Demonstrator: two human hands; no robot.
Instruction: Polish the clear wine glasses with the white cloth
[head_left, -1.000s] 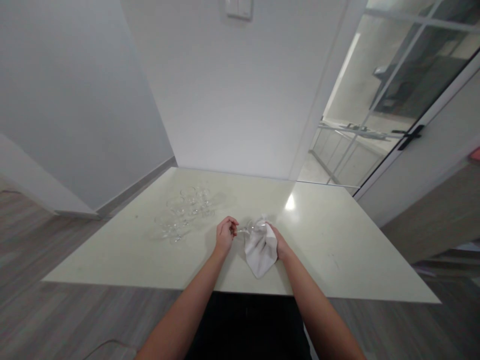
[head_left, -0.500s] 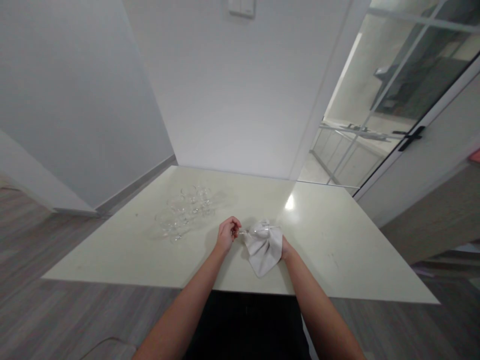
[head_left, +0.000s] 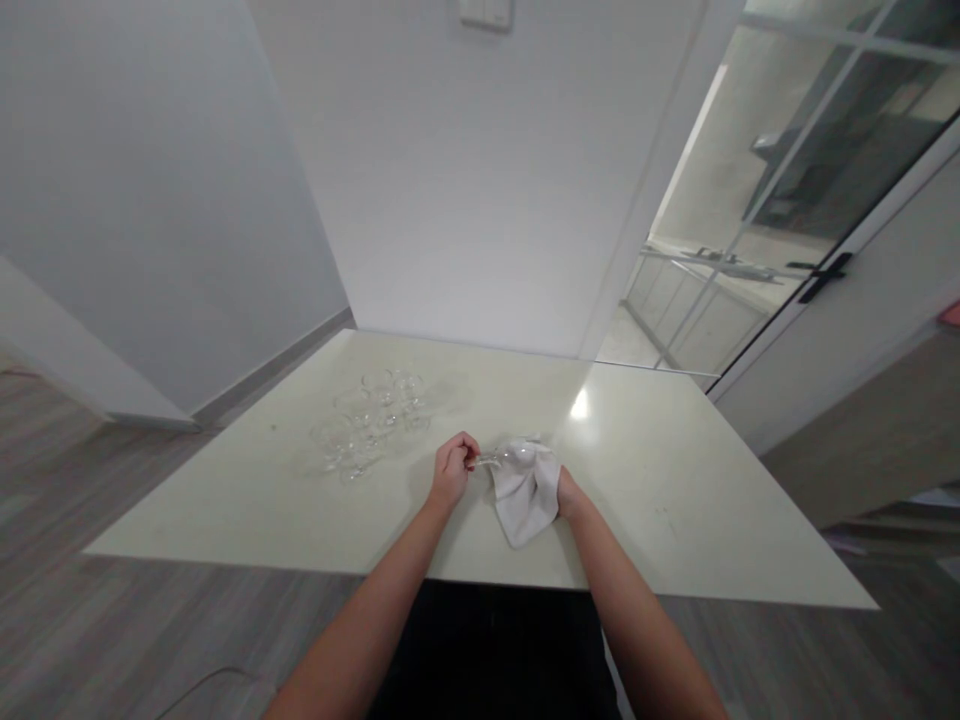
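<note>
My left hand [head_left: 454,467] is closed around the stem end of a clear wine glass [head_left: 511,455], which lies sideways with its bowl to the right. A pale grey-white cloth [head_left: 525,500] is draped under and around the bowl, one corner hanging toward me. My right hand [head_left: 568,493] grips the cloth from the right side; most of its fingers are hidden behind the fabric. Both hands are above the front middle part of the white table [head_left: 675,500].
Several clear stemmed glasses [head_left: 367,425] stand close together on the table's left half. A white wall [head_left: 480,200] rises behind the table. To the right is a glass-paned door [head_left: 720,240] with a black handle [head_left: 825,277].
The cloth and my right hand have shifted slightly left, closer to my left hand. The glass appears a little turned, with its bowl nearer my left hand.
</note>
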